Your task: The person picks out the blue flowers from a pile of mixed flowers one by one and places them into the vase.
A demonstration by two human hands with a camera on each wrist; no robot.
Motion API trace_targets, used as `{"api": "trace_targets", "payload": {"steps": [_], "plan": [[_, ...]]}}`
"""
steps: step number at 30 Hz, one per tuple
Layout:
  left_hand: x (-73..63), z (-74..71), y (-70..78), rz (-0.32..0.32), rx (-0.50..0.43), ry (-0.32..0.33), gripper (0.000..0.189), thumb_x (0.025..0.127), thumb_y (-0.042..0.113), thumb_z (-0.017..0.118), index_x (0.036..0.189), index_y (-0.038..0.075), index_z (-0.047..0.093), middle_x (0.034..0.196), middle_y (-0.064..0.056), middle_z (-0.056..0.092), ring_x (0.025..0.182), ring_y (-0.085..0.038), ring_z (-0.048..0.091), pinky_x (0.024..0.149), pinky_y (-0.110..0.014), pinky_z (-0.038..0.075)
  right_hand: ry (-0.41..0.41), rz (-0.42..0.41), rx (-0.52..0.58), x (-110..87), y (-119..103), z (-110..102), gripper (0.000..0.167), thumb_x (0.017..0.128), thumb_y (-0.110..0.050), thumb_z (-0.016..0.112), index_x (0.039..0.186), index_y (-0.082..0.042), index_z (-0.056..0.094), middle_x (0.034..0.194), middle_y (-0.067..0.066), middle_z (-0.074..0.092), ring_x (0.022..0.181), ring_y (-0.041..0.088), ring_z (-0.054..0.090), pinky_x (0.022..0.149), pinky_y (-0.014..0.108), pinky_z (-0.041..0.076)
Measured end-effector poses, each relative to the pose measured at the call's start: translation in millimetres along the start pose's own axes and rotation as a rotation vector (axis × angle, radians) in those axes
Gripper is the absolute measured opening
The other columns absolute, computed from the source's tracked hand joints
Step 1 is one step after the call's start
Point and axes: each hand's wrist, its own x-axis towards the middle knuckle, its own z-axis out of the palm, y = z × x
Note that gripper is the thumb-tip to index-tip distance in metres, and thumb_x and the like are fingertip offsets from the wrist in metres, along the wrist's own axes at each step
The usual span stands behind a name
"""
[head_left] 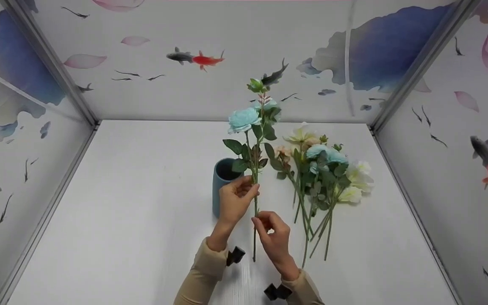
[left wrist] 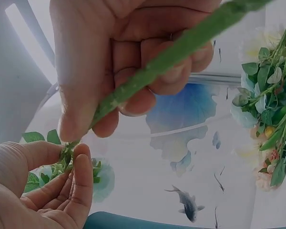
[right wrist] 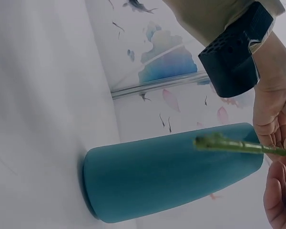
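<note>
A tall artificial flower stem [head_left: 255, 207] with light blue blooms [head_left: 244, 120] and green leaves stands nearly upright between both hands. My left hand [head_left: 237, 201] pinches it just below the leaves, beside the blue vase [head_left: 218, 190]. Lower on the same stem, the thumb and fingers of my right hand [head_left: 275, 235] pinch it, and the bare end hangs beneath. The left wrist view shows both hands on the green stem [left wrist: 152, 71] from close by. In the right wrist view the stem's cut end [right wrist: 205, 143] passes in front of the upright vase [right wrist: 171, 176].
Several more artificial flowers [head_left: 324, 178], white, peach and light blue, lie in a bunch right of the hands, stems toward the person. Printed white panels [head_left: 151, 93] wall the white table [head_left: 134, 203] at the back and sides. Black cameras [head_left: 235, 255] are strapped to the wrists.
</note>
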Motion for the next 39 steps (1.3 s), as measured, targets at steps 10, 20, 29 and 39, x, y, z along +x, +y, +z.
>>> {"api": "trace_targets", "payload": {"steps": [10, 20, 29, 39], "plan": [[3.3, -5.6, 2.3, 0.013, 0.021, 0.031, 0.015, 0.081, -0.008, 0.065, 0.094, -0.014, 0.065, 0.078, -0.021, 0.066, 0.065, -0.028, 0.066, 0.061, -0.029, 0.054, 0.104, 0.178, -0.190, -14.5, 39.2, -41.0, 0.012, 0.075, 0.019, 0.063, 0.080, 0.008, 0.062, 0.064, 0.013, 0.059, 0.050, 0.015, 0.051, 0.048, 0.014, 0.040], [18.7, -13.1, -20.2, 0.056, -0.050, 0.090, 0.016, 0.082, -0.005, 0.067, 0.096, -0.011, 0.066, 0.078, -0.020, 0.066, 0.065, -0.015, 0.065, 0.060, -0.024, 0.052, 0.131, 0.409, -0.439, -54.5, 107.2, -89.8, 0.007, 0.078, 0.004, 0.070, 0.082, 0.001, 0.065, 0.068, 0.007, 0.062, 0.059, 0.011, 0.055, 0.054, 0.012, 0.040], [25.4, -19.5, 10.2, 0.067, -0.045, 0.120, 0.015, 0.081, -0.010, 0.064, 0.095, -0.017, 0.064, 0.077, -0.024, 0.064, 0.065, -0.010, 0.063, 0.062, -0.020, 0.051, 0.116, 0.503, -0.485, -61.4, 109.7, -97.3, 0.007, 0.078, 0.004, 0.070, 0.082, 0.001, 0.066, 0.068, 0.007, 0.062, 0.061, 0.017, 0.057, 0.056, 0.016, 0.041], [33.9, -21.7, 20.7, 0.135, -0.026, 0.155, 0.018, 0.081, -0.012, 0.063, 0.098, -0.017, 0.063, 0.080, -0.025, 0.065, 0.066, -0.016, 0.065, 0.062, -0.020, 0.052, 0.096, 0.563, -0.500, -69.9, 113.6, -99.4, 0.006, 0.078, 0.003, 0.070, 0.079, -0.001, 0.065, 0.067, 0.005, 0.061, 0.060, 0.015, 0.055, 0.055, 0.022, 0.044]]}}
